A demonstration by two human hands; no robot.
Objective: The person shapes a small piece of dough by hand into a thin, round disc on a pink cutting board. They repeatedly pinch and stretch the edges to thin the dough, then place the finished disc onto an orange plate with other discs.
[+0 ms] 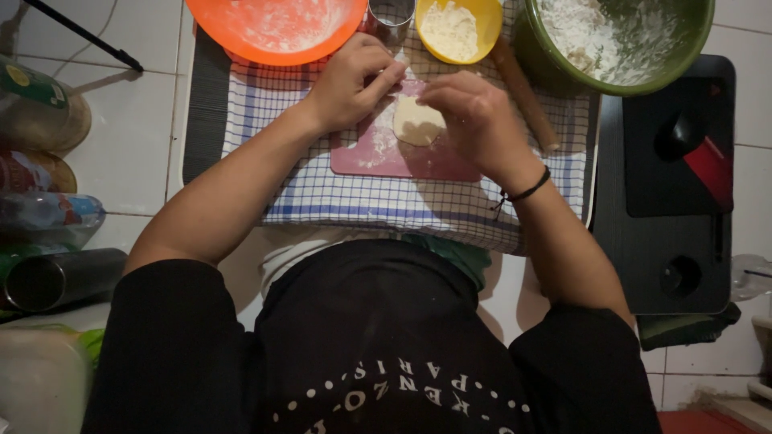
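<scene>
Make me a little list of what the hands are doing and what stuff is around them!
left hand: fingers pinching at the dough's edge
right hand: on the dough
dough: small pale piece on a pink board
under the board: checked cloth
bowls: orange bowl, yellow bowl, green bowl, all floury
rolling pin: right of the board

A floury round orange plastic bowl point(277, 28), a small yellow bowl of flour point(458, 30), a big green mixing bowl point(619, 40), a wooden rolling pin point(527, 95) and a steel cup point(392, 18) ring the checked cloth point(322, 193) beside a black tray point(667, 241).
</scene>
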